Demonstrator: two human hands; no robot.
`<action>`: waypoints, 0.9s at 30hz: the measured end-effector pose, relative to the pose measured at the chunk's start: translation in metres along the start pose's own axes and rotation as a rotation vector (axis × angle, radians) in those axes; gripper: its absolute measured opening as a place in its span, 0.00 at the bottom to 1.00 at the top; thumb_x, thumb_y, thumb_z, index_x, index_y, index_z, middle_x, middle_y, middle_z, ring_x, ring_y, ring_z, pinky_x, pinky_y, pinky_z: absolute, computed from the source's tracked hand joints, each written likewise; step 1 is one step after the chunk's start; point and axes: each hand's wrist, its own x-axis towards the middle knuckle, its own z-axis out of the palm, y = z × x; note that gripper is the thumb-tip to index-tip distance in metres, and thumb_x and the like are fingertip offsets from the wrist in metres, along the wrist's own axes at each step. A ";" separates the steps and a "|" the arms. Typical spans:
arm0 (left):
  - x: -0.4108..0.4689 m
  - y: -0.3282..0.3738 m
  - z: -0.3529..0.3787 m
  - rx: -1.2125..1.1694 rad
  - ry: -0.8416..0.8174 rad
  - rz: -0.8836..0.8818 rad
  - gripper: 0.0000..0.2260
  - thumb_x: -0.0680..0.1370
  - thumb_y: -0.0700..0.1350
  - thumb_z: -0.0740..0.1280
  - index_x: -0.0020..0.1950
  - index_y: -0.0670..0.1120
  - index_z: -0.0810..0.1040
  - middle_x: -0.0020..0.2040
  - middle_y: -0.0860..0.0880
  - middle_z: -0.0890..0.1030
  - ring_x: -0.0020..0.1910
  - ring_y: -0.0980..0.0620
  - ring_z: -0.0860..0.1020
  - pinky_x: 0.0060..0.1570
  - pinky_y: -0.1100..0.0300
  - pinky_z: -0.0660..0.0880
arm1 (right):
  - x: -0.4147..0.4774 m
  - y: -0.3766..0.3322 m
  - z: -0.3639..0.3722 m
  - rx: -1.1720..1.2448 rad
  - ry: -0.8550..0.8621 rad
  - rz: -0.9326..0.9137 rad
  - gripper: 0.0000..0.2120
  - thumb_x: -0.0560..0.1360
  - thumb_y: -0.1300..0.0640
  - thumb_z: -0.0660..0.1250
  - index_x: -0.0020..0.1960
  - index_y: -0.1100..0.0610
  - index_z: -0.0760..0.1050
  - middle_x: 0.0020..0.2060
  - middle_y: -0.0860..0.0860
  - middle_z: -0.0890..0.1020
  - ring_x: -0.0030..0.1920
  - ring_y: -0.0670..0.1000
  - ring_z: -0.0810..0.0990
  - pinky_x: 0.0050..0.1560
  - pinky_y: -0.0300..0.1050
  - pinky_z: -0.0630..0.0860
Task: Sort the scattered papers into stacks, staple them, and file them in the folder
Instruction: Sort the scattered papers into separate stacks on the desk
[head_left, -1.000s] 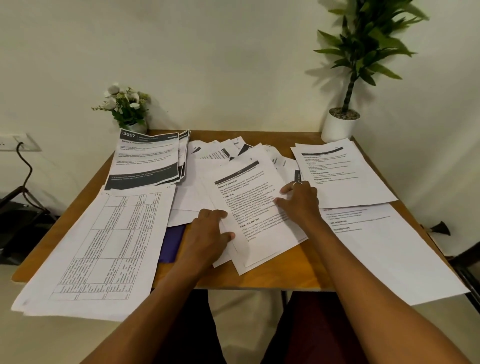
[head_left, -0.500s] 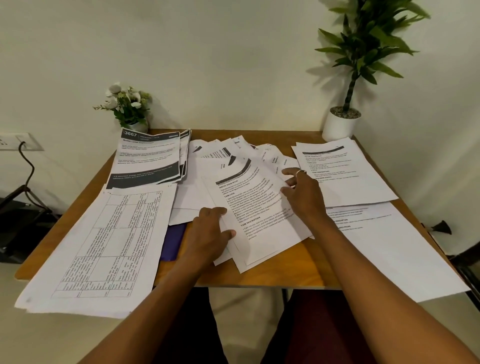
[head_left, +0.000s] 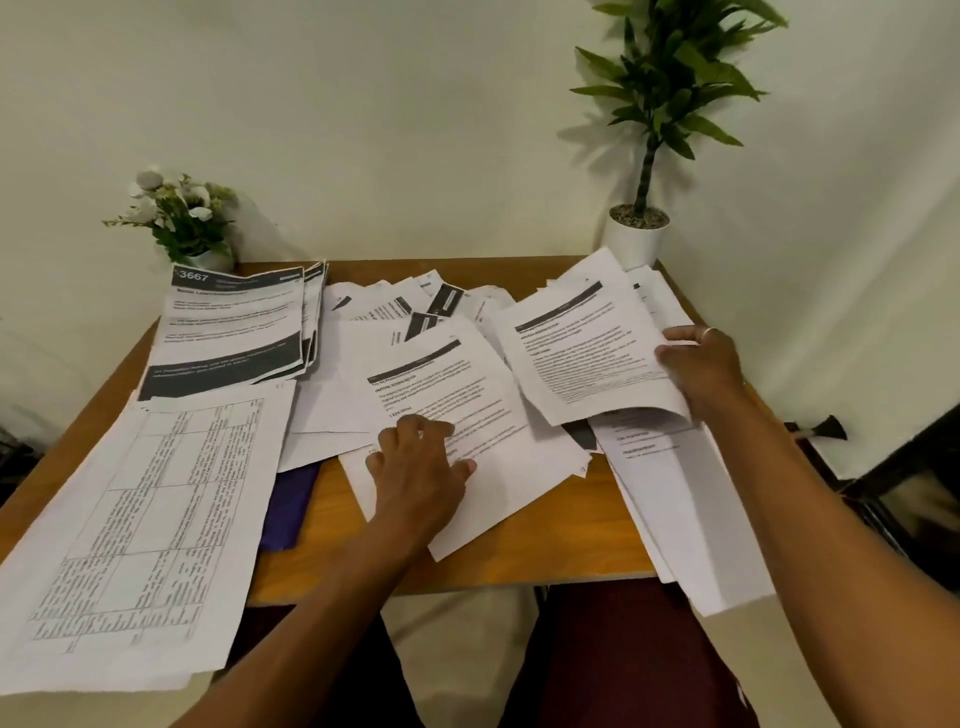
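Sorting half done: our right grip (head_left: 701, 369) pinches one sheet (head_left: 576, 353) above the counter (head_left: 545, 540); our left grip (head_left: 421, 467) lies flat, fingers spread, on loose papers (head_left: 467, 395). Stapling and the half-buried purple folder (head_left: 291, 499) wait.

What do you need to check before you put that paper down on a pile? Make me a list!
1. Right hand grips the lifted sheet: ok, it pinches the sheet's right edge.
2. Left hand holds the middle pile down: ok, it presses on the top page.
3. Right pile below is tidy: not ok, its sheets are fanned and hang over the table edge.
4. Sheet's heading matches that pile: cannot tell, the print is blurred.
5. Purple folder is free: not ok, papers cover most of it.
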 end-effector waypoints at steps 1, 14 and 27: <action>0.000 0.000 0.001 0.002 -0.005 -0.001 0.24 0.78 0.57 0.70 0.72 0.53 0.72 0.71 0.49 0.68 0.71 0.46 0.64 0.69 0.46 0.62 | 0.009 0.003 -0.006 0.000 0.028 0.003 0.11 0.73 0.63 0.70 0.54 0.52 0.80 0.53 0.53 0.83 0.50 0.54 0.83 0.42 0.39 0.76; 0.007 -0.004 -0.010 -0.014 -0.127 0.010 0.21 0.77 0.53 0.73 0.69 0.55 0.75 0.73 0.52 0.67 0.74 0.47 0.62 0.73 0.47 0.58 | 0.057 0.018 0.003 -0.657 0.188 -0.179 0.12 0.77 0.64 0.67 0.58 0.55 0.83 0.65 0.57 0.77 0.67 0.62 0.70 0.66 0.56 0.64; 0.007 -0.009 -0.008 -0.035 -0.116 0.050 0.21 0.77 0.53 0.73 0.69 0.55 0.75 0.73 0.52 0.68 0.74 0.47 0.62 0.72 0.48 0.58 | 0.003 0.023 0.065 -0.758 -0.072 -0.678 0.15 0.81 0.50 0.63 0.60 0.56 0.82 0.65 0.54 0.79 0.68 0.57 0.73 0.72 0.60 0.58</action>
